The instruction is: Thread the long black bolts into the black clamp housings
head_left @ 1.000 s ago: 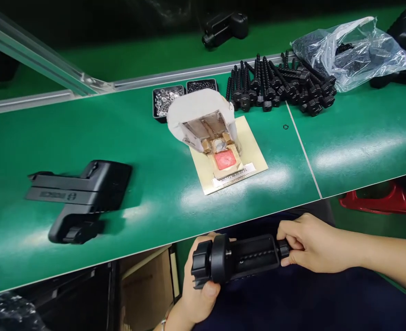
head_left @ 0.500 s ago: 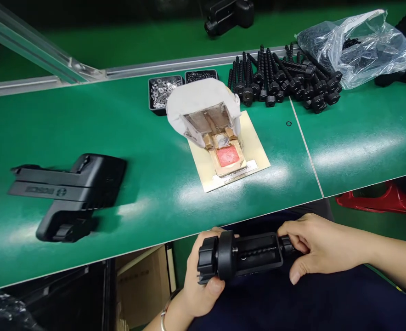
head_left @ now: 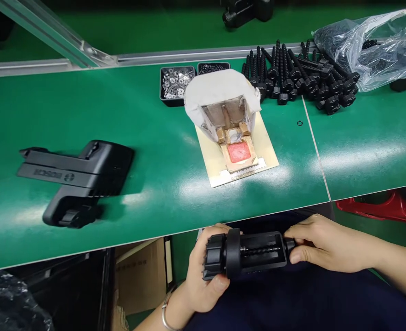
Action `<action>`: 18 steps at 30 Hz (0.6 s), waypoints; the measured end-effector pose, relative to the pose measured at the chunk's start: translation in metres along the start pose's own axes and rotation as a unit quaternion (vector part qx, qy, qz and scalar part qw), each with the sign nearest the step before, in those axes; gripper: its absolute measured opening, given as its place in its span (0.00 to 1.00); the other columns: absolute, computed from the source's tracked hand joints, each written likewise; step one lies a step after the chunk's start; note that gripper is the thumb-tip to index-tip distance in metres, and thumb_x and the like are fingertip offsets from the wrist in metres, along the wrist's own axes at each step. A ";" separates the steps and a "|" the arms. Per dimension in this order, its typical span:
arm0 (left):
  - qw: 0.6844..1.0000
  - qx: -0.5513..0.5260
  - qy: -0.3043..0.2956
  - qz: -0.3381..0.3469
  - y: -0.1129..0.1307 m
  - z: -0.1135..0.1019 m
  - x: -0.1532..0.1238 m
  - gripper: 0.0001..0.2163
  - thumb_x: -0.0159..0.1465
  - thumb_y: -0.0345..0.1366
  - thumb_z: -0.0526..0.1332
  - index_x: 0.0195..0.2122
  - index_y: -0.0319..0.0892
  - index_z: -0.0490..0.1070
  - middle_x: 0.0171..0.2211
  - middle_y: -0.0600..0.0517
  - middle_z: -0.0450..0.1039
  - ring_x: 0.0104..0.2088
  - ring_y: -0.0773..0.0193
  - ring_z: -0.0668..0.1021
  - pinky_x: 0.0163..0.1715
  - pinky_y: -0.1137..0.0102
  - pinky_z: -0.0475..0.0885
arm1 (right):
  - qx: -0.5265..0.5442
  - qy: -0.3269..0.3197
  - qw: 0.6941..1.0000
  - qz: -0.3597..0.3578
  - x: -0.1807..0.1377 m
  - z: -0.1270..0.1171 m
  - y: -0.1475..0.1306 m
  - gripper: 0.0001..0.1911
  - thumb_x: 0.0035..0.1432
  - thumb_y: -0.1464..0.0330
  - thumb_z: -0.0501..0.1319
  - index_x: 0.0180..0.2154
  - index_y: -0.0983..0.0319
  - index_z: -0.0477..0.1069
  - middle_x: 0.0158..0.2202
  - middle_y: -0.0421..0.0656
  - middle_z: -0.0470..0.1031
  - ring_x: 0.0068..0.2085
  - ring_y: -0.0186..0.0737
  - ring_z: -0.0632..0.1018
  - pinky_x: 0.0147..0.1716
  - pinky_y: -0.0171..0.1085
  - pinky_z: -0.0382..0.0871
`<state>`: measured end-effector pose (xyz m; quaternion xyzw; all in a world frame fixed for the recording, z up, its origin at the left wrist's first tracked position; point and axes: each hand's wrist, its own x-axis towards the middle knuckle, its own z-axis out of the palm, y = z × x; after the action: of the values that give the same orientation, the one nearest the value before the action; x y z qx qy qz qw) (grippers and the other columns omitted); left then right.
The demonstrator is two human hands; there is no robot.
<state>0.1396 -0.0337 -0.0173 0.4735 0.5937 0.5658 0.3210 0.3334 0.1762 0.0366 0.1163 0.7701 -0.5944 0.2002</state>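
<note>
Below the table's near edge I hold a black plastic clamp part with a threaded screw running through its open frame. My left hand is wrapped round its ribbed knob end, thumb on the underside. My right hand pinches the screw head at the part's right end, fingers closed on it. Both hands sit over my dark lap.
On the green table lie a black housing, a cream fixture with a red pad, two small trays of washers, a heap of black screws and a clear plastic bag. A cardboard box stands under the table.
The view has shifted, so the table items sit further right. My right hand's fingers have turned on the screw head; the part stays in both hands.
</note>
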 end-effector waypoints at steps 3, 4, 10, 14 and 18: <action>1.000 -0.009 -0.008 0.004 0.000 0.000 0.000 0.21 0.68 0.57 0.59 0.49 0.45 0.67 0.39 0.48 0.76 0.38 0.56 0.79 0.36 0.64 0.77 | -0.032 0.036 0.999 0.002 0.000 0.006 0.001 0.18 0.61 0.67 0.71 0.29 0.63 0.63 0.21 0.31 0.58 0.23 0.28 0.61 0.24 0.31 0.50; 1.000 -0.013 -0.009 0.006 0.001 0.000 0.001 0.21 0.68 0.56 0.60 0.49 0.44 0.67 0.39 0.48 0.76 0.38 0.56 0.79 0.37 0.65 0.77 | -0.050 0.053 0.997 -0.003 0.000 0.009 0.002 0.18 0.57 0.68 0.73 0.30 0.64 0.64 0.20 0.30 0.56 0.21 0.27 0.59 0.24 0.31 0.49; 0.999 -0.012 -0.010 0.033 0.007 0.001 0.006 0.22 0.67 0.55 0.63 0.50 0.42 0.68 0.39 0.47 0.76 0.38 0.57 0.80 0.38 0.65 0.78 | -0.140 0.148 0.975 -0.086 -0.004 0.014 0.004 0.19 0.50 0.76 0.75 0.34 0.64 0.65 0.21 0.29 0.56 0.21 0.27 0.59 0.24 0.31 0.48; 0.998 0.001 -0.010 0.069 0.014 0.006 0.014 0.28 0.63 0.58 0.66 0.53 0.41 0.68 0.41 0.43 0.78 0.38 0.56 0.82 0.38 0.65 0.79 | -0.092 0.048 0.995 -0.009 -0.013 0.004 0.000 0.16 0.61 0.63 0.71 0.31 0.62 0.66 0.23 0.34 0.64 0.23 0.31 0.65 0.23 0.32 0.53; 0.990 0.047 -0.008 0.133 0.025 0.013 0.030 0.33 0.59 0.62 0.68 0.52 0.40 0.68 0.35 0.46 0.79 0.32 0.59 0.82 0.34 0.68 0.79 | -0.180 0.080 0.979 -0.046 -0.018 0.004 0.010 0.14 0.68 0.68 0.57 0.28 0.61 0.64 0.23 0.37 0.67 0.23 0.34 0.68 0.23 0.34 0.57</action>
<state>0.1461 -0.0037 0.0095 0.5672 0.5489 0.5712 0.2253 0.3546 0.1761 0.0348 0.0897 0.8829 -0.4430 0.1275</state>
